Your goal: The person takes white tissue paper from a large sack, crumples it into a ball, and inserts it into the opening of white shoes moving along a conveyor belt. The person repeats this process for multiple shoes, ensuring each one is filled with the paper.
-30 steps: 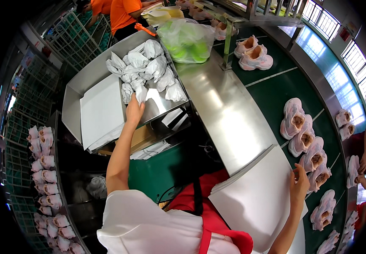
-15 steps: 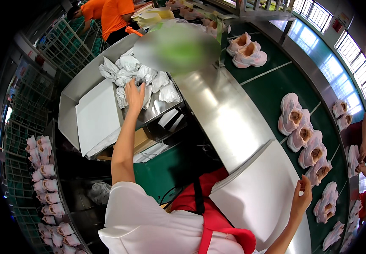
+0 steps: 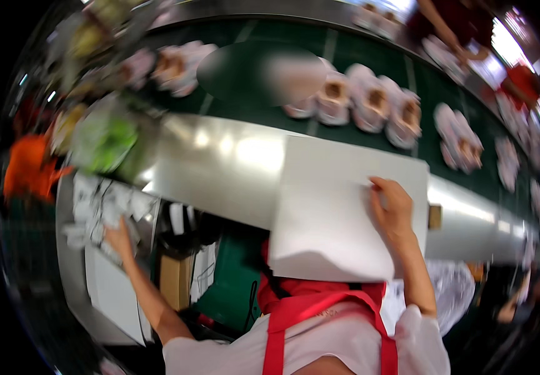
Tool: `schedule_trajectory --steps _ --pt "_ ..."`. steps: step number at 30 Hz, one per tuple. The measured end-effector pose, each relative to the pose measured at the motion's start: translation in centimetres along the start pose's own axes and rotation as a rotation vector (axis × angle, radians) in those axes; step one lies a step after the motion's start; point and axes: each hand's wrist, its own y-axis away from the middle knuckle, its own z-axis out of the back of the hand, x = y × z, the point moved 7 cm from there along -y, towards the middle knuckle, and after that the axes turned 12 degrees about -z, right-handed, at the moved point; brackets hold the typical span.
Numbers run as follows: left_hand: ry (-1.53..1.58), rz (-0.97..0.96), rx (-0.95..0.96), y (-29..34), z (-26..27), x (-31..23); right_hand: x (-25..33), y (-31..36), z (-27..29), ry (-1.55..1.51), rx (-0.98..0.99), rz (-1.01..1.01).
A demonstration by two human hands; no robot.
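Observation:
At the left, my left hand (image 3: 118, 239) is among white crumpled paper wads (image 3: 98, 203) in a metal bin. Its thumb and finger look spread apart, touching or very near the wads; blur hides the exact contact. My right hand (image 3: 395, 206) is over a stack of large white paper sheets (image 3: 326, 206) in front of me, fingers loosely bent and apart, with nothing seen in them. Whether its fingertips touch the top sheet I cannot tell.
A metal ledge (image 3: 220, 162) runs along a green conveyor belt (image 3: 251, 37) carrying several pale pink-white shoes (image 3: 370, 100). A green plastic bag (image 3: 104, 134) stands near the metal bin (image 3: 66, 269). Across the belt, a person (image 3: 448, 31) handles a shoe.
The view has swung right, bringing the paper stack to the middle. My right hand has moved from beside the stack to over it. My left hand remains at the paper wads.

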Motion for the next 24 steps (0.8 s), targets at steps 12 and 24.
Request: schedule_trajectory --steps 12,24 --pt "1.137 -0.947 0.075 9.8 22.5 -49.0 -18.8 11.0 9.7 0.797 -0.367 -0.584" --pt "1.332 -1.78 0.387 27.4 25.4 -68.5 -13.8 6.8 9.2 -0.182 -0.152 -0.61"
